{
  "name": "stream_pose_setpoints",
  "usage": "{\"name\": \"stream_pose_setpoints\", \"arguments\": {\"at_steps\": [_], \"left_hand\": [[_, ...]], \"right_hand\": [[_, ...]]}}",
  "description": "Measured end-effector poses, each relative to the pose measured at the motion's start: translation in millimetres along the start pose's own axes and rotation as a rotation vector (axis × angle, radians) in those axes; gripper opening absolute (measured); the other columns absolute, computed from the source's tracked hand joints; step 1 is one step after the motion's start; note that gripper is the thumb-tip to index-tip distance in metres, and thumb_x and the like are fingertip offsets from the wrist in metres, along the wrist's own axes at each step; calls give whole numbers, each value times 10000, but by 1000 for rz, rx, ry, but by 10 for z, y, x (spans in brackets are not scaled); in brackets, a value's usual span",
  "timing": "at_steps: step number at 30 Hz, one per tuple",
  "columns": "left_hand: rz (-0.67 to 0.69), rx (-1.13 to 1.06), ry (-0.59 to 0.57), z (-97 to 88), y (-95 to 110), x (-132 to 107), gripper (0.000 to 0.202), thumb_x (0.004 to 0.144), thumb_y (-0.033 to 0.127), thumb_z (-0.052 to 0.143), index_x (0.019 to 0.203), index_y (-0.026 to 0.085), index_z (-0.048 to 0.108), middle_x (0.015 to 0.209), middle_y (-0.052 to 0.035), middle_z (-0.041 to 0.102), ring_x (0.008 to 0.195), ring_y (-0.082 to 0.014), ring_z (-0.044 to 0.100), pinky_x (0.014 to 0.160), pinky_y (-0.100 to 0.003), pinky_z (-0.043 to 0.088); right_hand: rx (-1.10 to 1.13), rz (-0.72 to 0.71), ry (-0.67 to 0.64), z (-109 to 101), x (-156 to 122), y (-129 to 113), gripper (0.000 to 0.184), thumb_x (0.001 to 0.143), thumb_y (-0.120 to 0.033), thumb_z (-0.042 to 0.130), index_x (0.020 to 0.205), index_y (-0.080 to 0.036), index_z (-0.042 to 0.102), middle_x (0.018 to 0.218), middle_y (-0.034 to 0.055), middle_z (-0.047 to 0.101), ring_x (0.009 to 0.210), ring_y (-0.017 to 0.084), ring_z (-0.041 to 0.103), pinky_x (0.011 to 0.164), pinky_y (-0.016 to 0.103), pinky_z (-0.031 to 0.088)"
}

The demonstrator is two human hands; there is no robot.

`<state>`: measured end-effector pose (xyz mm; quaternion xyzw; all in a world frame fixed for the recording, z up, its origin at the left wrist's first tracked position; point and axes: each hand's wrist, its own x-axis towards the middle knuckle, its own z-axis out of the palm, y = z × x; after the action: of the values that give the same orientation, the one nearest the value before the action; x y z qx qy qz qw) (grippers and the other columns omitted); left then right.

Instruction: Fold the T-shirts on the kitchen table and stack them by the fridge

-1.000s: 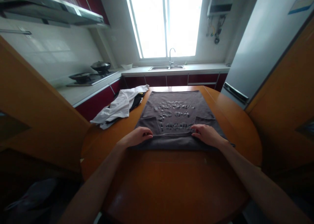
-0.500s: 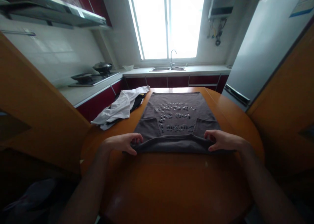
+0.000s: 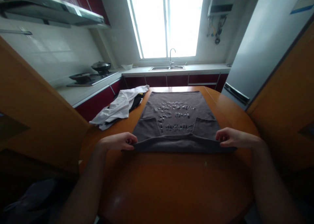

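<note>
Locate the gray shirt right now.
Near the center of the head view, the gray shirt lies on the table, right of the white garment, its near edge between left hand and right hand.

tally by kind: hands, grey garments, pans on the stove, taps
Hands: 2 (left hand, right hand)
Grey garment: 1
Pans: 2 (near pan, far pan)
Tap: 1
Total: 6

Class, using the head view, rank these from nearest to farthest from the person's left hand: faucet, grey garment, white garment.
1. Grey garment: nearest, its near left corner in the grip of the left hand.
2. White garment: beyond that hand, on the table's far left side.
3. Faucet: farthest, past the table, at the sink.
</note>
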<state>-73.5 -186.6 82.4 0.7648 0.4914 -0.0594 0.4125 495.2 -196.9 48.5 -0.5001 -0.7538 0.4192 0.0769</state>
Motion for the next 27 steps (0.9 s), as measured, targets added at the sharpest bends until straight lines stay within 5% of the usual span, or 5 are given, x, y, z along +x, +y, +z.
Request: {"name": "stream_pose_setpoints", "arguments": {"at_steps": [5,12,20,23,27], "left_hand": [[55,-13,79,-36,-63,16,415,797,557,678,960,180,737,792,-21,651,645,-160,562,550,-220,420],[138,-57,275,-93,-57,31,379,813,503,670,998,181,746,835,-35,685,712,-177,582,593,-223,439],[223,-58,685,-153,-168,202,408,848,527,633,1003,164,738,927,-63,725,816,-206,635,694,-257,491],[216,-43,775,-127,-235,370,402,830,539,649,964,173,749,915,-59,739,832,-209,650,730,-266,494],[162,-79,757,-80,-286,545,426,735,581,718,880,185,775,873,-67,749,840,-228,671,762,-279,499]], "right_hand": [[69,-4,60,-14,19,64,352,751,-480,721,928,-176,737,793,40,698,691,164,587,570,234,443],[34,-121,312,-64,113,52,424,770,-572,687,911,-178,751,710,28,669,632,155,552,552,254,419],[15,-183,619,-117,296,77,372,814,-530,650,936,-197,765,876,72,757,795,234,668,698,322,514],[11,-157,631,-102,436,164,334,788,-489,669,919,-199,772,884,70,766,817,241,685,718,325,517],[1,-110,580,-97,539,251,366,766,-500,686,917,-178,773,897,85,767,824,244,682,727,327,515]]}}
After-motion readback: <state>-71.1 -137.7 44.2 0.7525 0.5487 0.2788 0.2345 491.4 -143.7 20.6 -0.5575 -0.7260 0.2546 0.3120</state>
